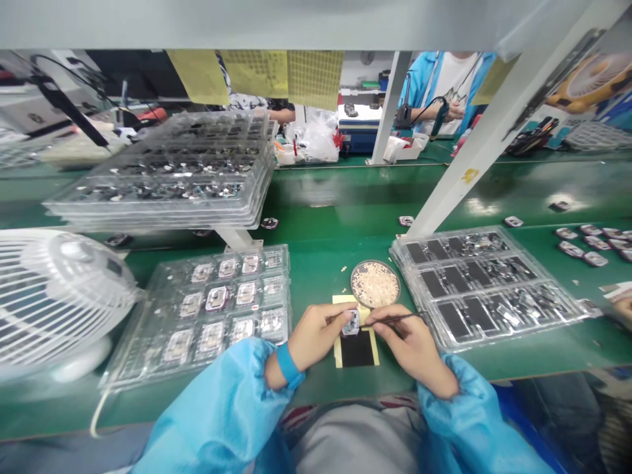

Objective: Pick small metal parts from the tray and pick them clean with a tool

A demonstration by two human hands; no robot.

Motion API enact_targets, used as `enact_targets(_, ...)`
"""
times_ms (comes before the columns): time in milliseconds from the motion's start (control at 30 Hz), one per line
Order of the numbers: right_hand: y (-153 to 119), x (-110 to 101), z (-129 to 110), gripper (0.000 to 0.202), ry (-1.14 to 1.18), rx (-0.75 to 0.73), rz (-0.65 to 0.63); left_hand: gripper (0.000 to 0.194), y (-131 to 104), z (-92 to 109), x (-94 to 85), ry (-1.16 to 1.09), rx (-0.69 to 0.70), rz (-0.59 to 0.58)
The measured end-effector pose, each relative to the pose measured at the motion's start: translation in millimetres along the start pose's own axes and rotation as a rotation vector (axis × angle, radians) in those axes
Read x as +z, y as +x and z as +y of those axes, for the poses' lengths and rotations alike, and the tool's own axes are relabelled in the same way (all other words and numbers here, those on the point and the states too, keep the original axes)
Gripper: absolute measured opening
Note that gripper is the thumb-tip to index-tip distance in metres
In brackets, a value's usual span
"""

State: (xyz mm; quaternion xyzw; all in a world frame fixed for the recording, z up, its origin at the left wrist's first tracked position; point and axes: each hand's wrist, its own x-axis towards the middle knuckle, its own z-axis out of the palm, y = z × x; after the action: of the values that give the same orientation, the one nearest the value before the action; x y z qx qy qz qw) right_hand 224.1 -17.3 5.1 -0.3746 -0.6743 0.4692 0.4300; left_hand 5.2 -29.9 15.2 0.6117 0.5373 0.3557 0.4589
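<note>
Between its thumb and fingers my left hand (pixel 320 332) grips a small square device part (pixel 351 323) with a pale rim. My right hand (pixel 407 342) pinches thin dark tweezers (pixel 397 318), whose tip reaches the part's right side. Both hands are over a black pad (pixel 357 347) edged with yellow tape. Just beyond them sits a round dish (pixel 375 284) full of tiny beige pieces. On the left lies a clear tray (pixel 291 263) with similar square parts in its pockets. To the right, stacked clear trays (pixel 424 322) hold black rectangles and small metallic pieces.
A white fan (pixel 64 296) stands at the left, near a tall stack of filled trays (pixel 162 214). A slanted metal post (pixel 459 164) rises behind the right trays. Several loose parts (pixel 596 258) lie far right. Beyond the bench a person in blue (pixel 424 72) is partly visible.
</note>
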Motion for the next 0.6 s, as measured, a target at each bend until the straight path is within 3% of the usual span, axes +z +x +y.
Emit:
enact_targets(133, -2.8, -2.5, -3.8, 0.011, 0.162, 0.115, -0.005, 0.035, 0.7, 1.8, -0.4, -0.062, -0.029, -0.013)
enact_targets(267, -14.7, -12.3, -24.7, 0.013, 0.223, 0.151, -0.054, 0.036, 1.3, 4.7, -1.3, -0.205, -0.074, -0.003)
enact_targets(333, -17.5, -26.3, -40.7, 0.015, 0.268, 0.13, -0.072, 0.034, 1.7, 5.6, -1.4, -0.274, -0.087, 0.006)
enact_targets(400, -11.2, -50.8, -55.6, 0.021, 0.218, 0.076, -0.002, 0.03, 1.8, 5.9, -0.7, -0.337, -0.081, 0.0)
enact_targets(467, 6.8, -86.0, -64.8, 0.024, -0.034, 0.039, 0.174, 0.029, 1.4, 5.9, 0.9, -0.402, -0.067, -0.02)
enact_targets(533, 33.5, -126.8, -65.4, 0.024, -0.483, 0.017, 0.394, 0.031, 0.9, 5.9, 2.3, -0.437, -0.065, -0.033)
enact_targets(567, 48.0, -146.8, -62.6, 0.026, -0.691, 0.043, 0.495, 0.033, 0.7, 6.1, 2.7, -0.43, -0.069, -0.033)
enact_targets(600, 61.7, -165.1, -58.2, 0.028, -0.876, 0.126, 0.518, 0.034, 0.6, 6.2, 2.6, -0.41, -0.078, -0.032)
